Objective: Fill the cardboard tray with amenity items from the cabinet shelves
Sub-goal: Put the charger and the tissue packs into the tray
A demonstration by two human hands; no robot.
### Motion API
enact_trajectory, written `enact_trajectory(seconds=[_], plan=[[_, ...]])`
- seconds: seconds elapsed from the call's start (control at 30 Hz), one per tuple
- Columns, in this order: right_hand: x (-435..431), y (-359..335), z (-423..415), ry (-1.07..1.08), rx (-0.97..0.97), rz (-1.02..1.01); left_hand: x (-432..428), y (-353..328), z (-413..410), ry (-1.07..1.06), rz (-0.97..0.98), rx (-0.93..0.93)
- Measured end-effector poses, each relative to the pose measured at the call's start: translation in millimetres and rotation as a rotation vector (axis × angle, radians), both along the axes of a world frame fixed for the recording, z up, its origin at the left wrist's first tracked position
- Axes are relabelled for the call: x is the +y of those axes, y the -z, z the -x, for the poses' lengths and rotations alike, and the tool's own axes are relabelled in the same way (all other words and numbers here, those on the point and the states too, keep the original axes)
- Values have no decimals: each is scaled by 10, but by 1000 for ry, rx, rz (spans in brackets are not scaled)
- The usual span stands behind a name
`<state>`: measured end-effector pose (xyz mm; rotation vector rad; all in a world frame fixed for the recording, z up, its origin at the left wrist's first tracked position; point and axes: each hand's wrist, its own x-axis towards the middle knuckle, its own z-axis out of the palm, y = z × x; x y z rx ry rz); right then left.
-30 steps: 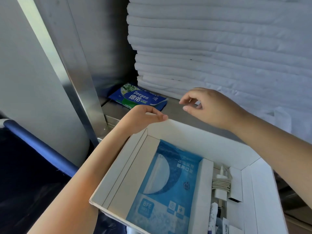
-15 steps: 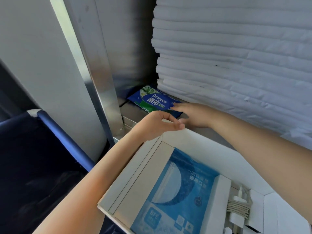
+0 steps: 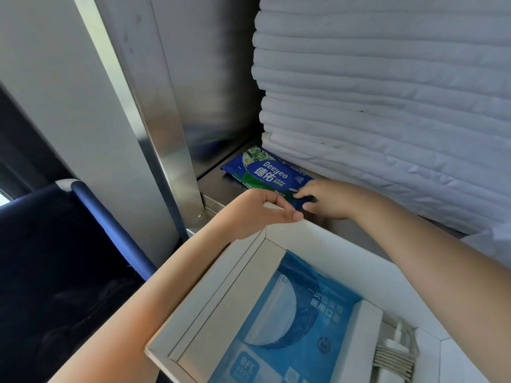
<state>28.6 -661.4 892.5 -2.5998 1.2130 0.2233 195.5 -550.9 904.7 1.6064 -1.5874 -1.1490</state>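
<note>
Blue wipes pack (image 3: 266, 172) is only pinched at its corner by the right hand (image 3: 329, 199), so it could slip while the left hand (image 3: 258, 212) grips the cardboard tray (image 3: 340, 244).

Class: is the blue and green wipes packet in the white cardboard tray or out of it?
Out: the blue and green wipes packet lies on the metal shelf, beyond the white cardboard tray.

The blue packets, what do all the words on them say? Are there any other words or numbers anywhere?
"Deeyeo" stands on the dark blue and green wipes packet lying on the steel shelf; big white Chinese characters sit under it.
"BFE" stands on the light blue mask packet inside the white cardboard tray; the small number below it is too blurred to read.
White Chinese characters on the mask packet: too blurred to read.
Nothing else has any writing.
</note>
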Motion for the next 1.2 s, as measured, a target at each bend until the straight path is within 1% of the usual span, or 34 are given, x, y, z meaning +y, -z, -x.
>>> enact_trajectory(seconds=[0.17,0.23,0.37,0.47,0.5,0.53,0.6,0.7,0.77,0.8,0.9,1.03,1.1,1.2], plan=[[46,-96,85,47,58,-48,12,-13,10,-1,5,17],[63,-162,107,75,85,-38,14,-15,11,-2,10,15],[103,-214,132,144,156,41,22,-19,3,3,-4,15],[148,-226,133,188,261,172,35,-24,-1,0,-25,27],[148,-216,133,202,268,210,41,-30,2,2,-33,39],[145,-206,134,213,246,233,46,-39,5,3,-37,47],[133,-176,120,222,123,246,47,-45,7,7,-35,46],[96,-88,56,149,-72,154,54,-47,9,7,-19,33],[74,-31,22,105,-120,19,55,-37,3,-1,-12,35],[60,-2,18,90,-96,-22,54,-34,1,-3,-11,32],[26,33,56,71,-1,-57,48,-45,8,4,-20,28],[34,-43,72,97,6,-92,61,-54,10,14,-25,41],[45,-90,72,128,22,-87,62,-48,6,14,-17,61],[80,-173,106,171,78,-18,43,-22,-4,8,-4,46]])
